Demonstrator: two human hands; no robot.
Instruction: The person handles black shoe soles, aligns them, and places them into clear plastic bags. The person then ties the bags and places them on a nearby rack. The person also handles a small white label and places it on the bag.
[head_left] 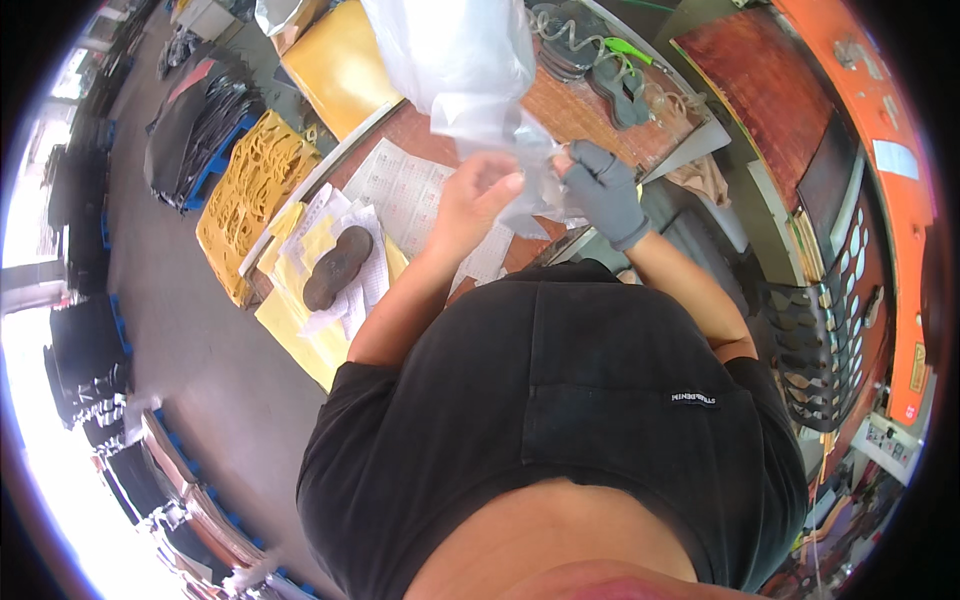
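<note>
A translucent white plastic bag [450, 60] bulges at the far middle of the table, and its loose end hangs toward me. My left hand [478, 200] is bare, with fingers and thumb curled at the edge of that end. Opposite it, my right hand [604, 192] wears a dark grey glove with bare fingertips and pinches the plastic. What the bag contains is blurred by the film. Left of my left forearm, a dark sole-shaped piece [338, 268] lies on papers [372, 288]. Printed sheets [398, 190] lie under and beside my left hand.
Dark sole-shaped pieces [622, 92], a coiled cord and a green-handled tool [628, 50] sit at the back right of the table. An orange machine frame [905, 220] stands on the right. Yellow cut-out sheets [255, 190] and stacked black sheets [205, 125] are on the left.
</note>
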